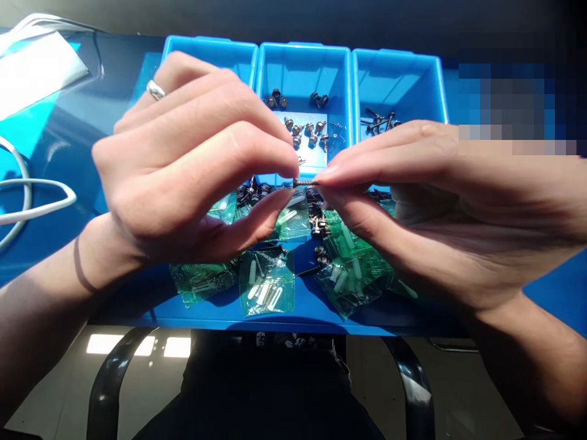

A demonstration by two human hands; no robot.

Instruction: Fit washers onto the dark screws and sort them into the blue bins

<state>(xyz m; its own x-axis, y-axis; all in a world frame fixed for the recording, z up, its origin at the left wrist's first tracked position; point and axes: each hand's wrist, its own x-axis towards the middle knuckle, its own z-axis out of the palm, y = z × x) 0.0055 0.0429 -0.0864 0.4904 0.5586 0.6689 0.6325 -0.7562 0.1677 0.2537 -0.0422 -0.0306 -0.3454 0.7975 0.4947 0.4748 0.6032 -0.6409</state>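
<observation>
A dark screw (306,183) lies level between my hands, raised over the table. My left hand (197,165), with a ring on one finger, pinches its left end between thumb and forefinger. The other end is in the pinched fingertips of my right hand (440,189). Both ends are partly hidden by the fingers. Below are clear greenish plastic bags (267,282) holding white plugs and screws, and a loose pile of hex-head screws (317,223).
Three blue bins stand behind my hands. The middle bin (342,67) contains hex-head screws, the right bin (438,91) dark longer screws; my left hand covers much of the left bin (211,44). A white cable (68,194) and papers (43,73) lie left on the blue table (202,319).
</observation>
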